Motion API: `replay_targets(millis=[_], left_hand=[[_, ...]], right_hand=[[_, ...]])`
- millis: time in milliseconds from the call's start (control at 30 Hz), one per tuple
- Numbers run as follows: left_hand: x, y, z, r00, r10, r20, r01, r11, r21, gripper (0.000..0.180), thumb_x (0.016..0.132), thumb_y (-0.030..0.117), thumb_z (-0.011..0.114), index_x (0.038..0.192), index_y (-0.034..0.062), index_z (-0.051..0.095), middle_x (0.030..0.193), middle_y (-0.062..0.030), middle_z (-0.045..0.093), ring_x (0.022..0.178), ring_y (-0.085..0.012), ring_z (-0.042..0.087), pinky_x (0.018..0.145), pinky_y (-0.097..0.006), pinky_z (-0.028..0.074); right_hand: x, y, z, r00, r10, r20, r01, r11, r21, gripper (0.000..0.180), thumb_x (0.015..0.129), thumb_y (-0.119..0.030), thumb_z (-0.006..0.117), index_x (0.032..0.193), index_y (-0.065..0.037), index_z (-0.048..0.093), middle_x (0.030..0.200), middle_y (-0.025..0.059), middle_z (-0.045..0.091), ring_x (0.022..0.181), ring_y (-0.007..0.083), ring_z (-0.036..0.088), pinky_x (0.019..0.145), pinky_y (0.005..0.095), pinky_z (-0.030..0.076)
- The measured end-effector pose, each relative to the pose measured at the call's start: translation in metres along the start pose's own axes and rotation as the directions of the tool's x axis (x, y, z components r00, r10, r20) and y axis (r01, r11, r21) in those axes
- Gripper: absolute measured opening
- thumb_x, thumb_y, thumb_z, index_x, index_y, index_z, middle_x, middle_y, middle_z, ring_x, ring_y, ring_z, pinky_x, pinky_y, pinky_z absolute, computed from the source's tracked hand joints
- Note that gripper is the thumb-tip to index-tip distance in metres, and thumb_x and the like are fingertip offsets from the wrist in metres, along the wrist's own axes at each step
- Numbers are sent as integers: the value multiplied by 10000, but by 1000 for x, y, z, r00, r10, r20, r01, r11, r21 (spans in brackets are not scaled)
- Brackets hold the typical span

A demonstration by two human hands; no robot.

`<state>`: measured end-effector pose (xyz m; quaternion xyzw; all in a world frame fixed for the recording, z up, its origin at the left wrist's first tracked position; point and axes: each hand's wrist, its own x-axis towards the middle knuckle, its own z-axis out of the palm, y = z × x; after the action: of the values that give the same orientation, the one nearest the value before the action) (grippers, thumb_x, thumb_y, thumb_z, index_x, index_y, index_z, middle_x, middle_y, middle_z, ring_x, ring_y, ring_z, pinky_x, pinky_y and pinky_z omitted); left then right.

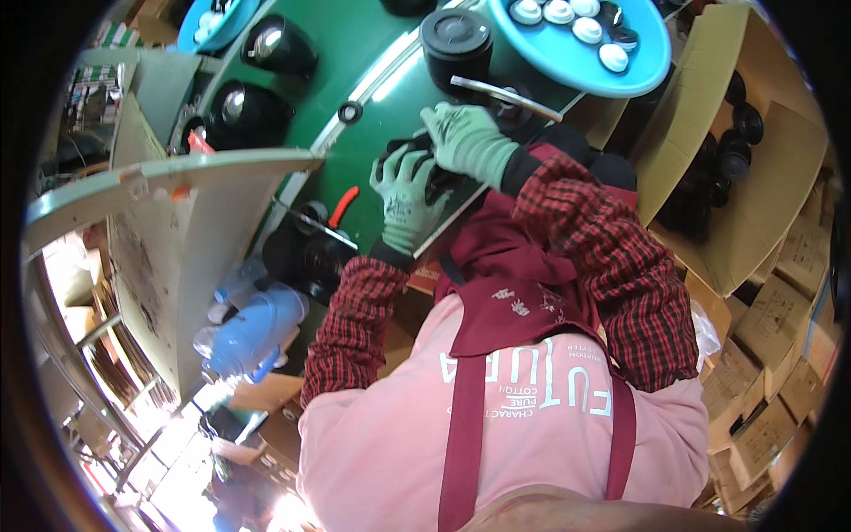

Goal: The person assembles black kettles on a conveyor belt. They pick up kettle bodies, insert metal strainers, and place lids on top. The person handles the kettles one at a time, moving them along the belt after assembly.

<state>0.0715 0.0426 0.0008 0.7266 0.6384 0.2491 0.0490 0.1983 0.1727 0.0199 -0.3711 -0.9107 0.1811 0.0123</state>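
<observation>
Both my hands wear pale green knit gloves and meet over a black part (pixel 441 183) at the near edge of the green table. My left hand (pixel 408 199) curls its fingers over the left side of the part. My right hand (pixel 470 142) is closed against its far right side, fingers bent. The gloves cover most of the part, so its full shape is hidden. A long, thin, pale bar (pixel 505 96) lies just beyond my right hand. Left of my left hand is a red-orange handle (pixel 343 207). A small black ring (pixel 350 113) lies farther up the table.
A black round canister (pixel 456 40) stands beyond my hands, beside a blue basin (pixel 643 75) of white and black round pieces. Glossy black domed shells (pixel 279 44) sit far left. At right, an open cardboard box (pixel 700 115) holds black parts. A blue jug (pixel 257 330) stands lower left.
</observation>
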Motion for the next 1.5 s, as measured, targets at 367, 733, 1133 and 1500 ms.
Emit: replay_targets(millis=[367,733,1133,1500], left_hand=[[-7,-11,-19,997,42,68,-56,973,225,639,685,281,856,1298,247,678,1407,-34,559,1397,-333,446,1189,-607,261],[-44,0,-31,894,-442,-71,432,894,-119,893,755,292,886,1508,96,447,1447,-164,498,1338,-382,460,1103,-507,375],[-23,1,-12,944,-328,-23,317,927,-203,1073,721,204,895,1583,11,287,1506,-210,392,1355,-377,441,1121,-462,417],[9,-3,12,931,-355,-87,256,803,-538,941,752,175,888,1493,-17,340,1331,-179,554,1221,-304,590,1015,-419,496]], right_hand=[[-17,135,-48,878,419,-231,-217,779,588,431,928,-440,644,1176,-93,709,1203,167,720,1091,353,678,978,421,510],[7,374,-17,640,768,-13,-737,609,-294,629,913,-407,713,1481,-243,498,1395,304,567,1323,456,542,1082,555,468],[-50,151,-51,892,350,-286,163,341,926,365,948,-163,764,1252,-18,623,1179,74,672,1075,156,643,948,296,540],[-32,-25,-37,915,-228,-332,306,930,205,436,822,-322,767,1201,-142,648,1100,112,573,994,300,596,875,421,485]])
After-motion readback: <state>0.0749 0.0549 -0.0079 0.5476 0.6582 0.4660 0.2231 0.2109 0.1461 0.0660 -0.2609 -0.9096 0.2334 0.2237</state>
